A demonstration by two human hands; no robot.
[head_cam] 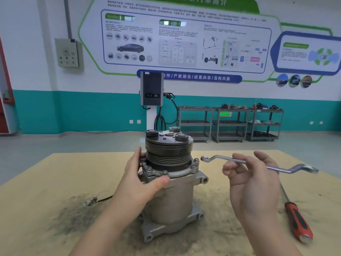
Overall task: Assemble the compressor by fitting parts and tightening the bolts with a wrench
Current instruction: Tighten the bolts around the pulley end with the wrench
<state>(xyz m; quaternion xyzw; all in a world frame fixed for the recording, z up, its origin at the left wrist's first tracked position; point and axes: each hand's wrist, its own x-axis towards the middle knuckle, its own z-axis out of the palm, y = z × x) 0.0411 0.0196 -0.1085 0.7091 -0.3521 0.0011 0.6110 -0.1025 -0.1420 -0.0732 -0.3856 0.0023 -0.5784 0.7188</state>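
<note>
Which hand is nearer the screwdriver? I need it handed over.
Right. The right hand, holding the wrench, hovers just left of the screwdriver; the left hand grips the compressor, farther away.

Tan table with grey smudges, compressor upright on it, red-handled screwdriver at right

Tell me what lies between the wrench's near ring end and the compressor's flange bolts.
Nothing, in the head view: only bare tabletop shows behind the gap between the wrench ring, held by the right hand, and the compressor bolts.
</note>
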